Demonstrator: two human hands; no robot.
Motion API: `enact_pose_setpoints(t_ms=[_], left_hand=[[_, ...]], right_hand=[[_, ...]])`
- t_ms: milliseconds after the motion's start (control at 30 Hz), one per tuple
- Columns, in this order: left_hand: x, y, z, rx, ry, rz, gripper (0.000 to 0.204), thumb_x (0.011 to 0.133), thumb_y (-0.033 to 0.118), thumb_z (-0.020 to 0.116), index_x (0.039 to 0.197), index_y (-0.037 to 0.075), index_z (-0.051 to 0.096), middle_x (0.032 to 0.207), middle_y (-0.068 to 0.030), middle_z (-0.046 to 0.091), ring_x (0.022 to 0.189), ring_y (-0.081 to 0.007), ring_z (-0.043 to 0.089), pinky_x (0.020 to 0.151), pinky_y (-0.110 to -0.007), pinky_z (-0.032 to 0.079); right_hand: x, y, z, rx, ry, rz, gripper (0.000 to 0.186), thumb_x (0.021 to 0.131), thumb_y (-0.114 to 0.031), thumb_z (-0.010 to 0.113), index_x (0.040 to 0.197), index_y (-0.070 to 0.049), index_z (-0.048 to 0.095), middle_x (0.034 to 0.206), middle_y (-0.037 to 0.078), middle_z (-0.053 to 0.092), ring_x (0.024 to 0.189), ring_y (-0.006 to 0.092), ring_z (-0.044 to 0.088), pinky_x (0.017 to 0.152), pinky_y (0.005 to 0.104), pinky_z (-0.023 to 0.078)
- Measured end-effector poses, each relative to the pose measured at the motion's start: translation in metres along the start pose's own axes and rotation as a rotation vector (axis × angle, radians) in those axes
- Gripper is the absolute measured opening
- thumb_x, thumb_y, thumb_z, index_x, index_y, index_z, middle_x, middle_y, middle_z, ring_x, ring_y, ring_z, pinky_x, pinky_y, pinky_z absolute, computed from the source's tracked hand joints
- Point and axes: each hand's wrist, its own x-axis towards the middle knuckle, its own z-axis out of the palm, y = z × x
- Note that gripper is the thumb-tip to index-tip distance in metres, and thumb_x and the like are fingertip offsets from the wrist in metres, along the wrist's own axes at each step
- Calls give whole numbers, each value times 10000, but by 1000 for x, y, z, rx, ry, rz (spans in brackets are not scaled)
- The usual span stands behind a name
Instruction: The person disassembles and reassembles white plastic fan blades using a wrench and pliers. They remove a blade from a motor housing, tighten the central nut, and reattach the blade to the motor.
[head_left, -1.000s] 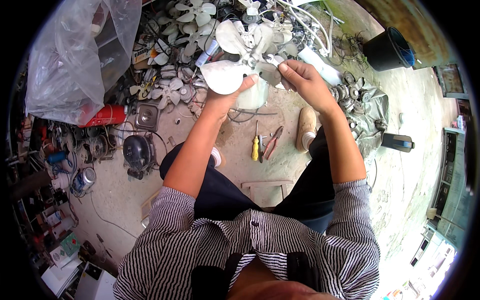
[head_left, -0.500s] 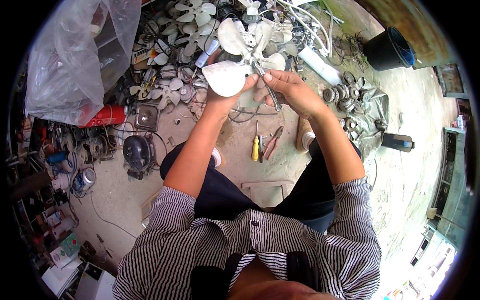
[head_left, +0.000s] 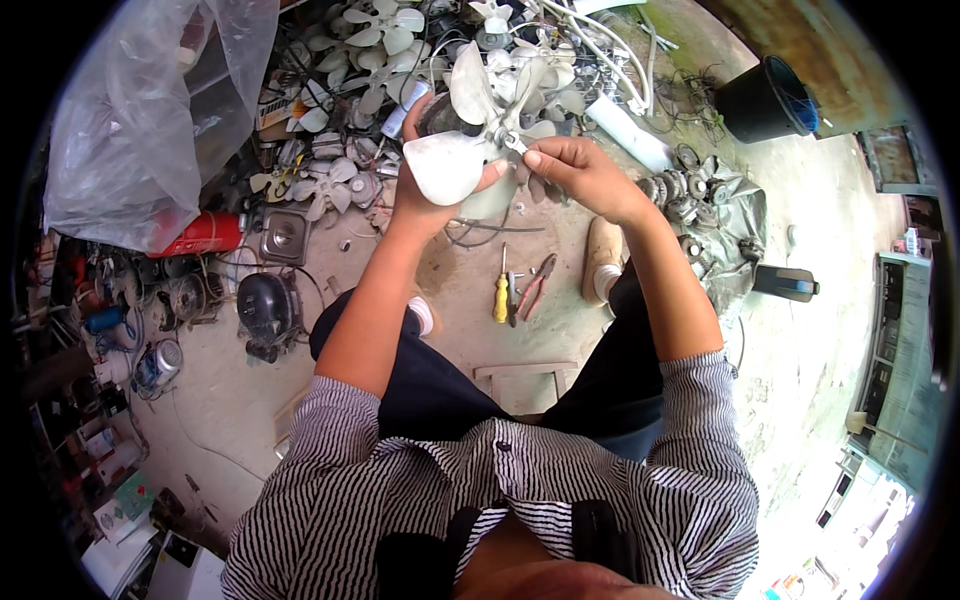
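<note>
A pale metal fan blade with several broad lobes is held up in front of me. My left hand grips it from the left, thumb over the near lobes and fingers around the dark motor behind. At the hub, my right hand pinches a small silver wrench between thumb and fingers. The wrench's head lies against the hub; most of its handle is hidden by my fingers. Below, on the floor, lie a yellow-handled screwdriver and red-handled pliers, with a slim dark tool between them.
Several fan blades and motors are heaped beyond my hands. A clear plastic bag, a red cylinder and a black compressor stand left. At right are a black bucket and small motor parts on a sheet.
The wrench has turned at the hub; its long handle, visible before, is now mostly behind my right fingers. The fan blade has tilted slightly in my left hand.
</note>
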Motion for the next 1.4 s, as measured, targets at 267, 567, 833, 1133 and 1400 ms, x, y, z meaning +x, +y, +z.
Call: enact_pose_setpoints(t_ms=[267,567,833,1133,1400], left_hand=[[8,23,4,-510,68,-304,923,640,264,852,1333,2,302,1068,-84,580,1010,-178,556,876,-316,466],[14,22,15,-1060,247,-542,431,757,203,783,1104,61,572,1037,-28,610,960,-135,572,870,-289,457],[16,23,19,-1063,317,-401,424,769,154,759,1125,62,547,1017,-16,609,935,-122,562,825,-286,461],[20,29,13,-991,306,-424,682,741,21,751,1298,42,357,1037,-47,579,956,-152,575,848,-293,488],[25,32,15,-1014,266,-426,611,745,42,747,1247,43,398,1026,-38,589,921,-145,582,836,-291,485]], right_hand=[[-14,-64,-1,-824,382,-144,199,879,-185,613,1000,-36,664,782,163,645,635,234,569,649,323,473],[-11,-75,19,-10,216,30,261,987,-238,446,919,-34,593,748,20,619,616,63,531,563,198,405],[3,-65,30,170,121,47,262,998,-240,425,987,-30,581,784,48,646,617,72,552,564,198,410],[7,-52,26,321,75,7,291,1001,-254,425,1050,-15,583,824,71,663,636,78,573,577,207,449],[4,-54,28,274,166,6,279,991,-248,457,1018,-13,605,798,55,652,614,76,560,557,206,444]])
